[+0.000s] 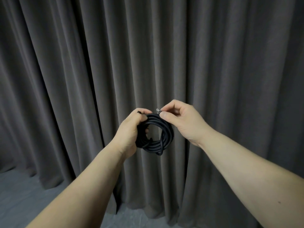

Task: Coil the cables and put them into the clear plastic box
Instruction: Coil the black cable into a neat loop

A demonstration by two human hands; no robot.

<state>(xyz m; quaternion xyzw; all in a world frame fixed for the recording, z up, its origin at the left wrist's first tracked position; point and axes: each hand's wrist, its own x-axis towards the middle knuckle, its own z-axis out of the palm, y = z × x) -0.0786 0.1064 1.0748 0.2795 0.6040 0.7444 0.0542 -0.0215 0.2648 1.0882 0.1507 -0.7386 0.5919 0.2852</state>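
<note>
Both bare forearms reach in from the bottom edge, nothing between them and the lens; behind hangs a pleated grey curtain (98, 63), with a strip of grey floor (24, 195) low on the left; 1 black cable (158, 137), wound into a ring of several loops, is held in mid-air facing the camera, its opening upright; left hand (130, 130) grips the ring's left side, fingers curled through; right hand (179, 119) pinches the silver plug (158, 110) at the top, tip pointing left.
</note>
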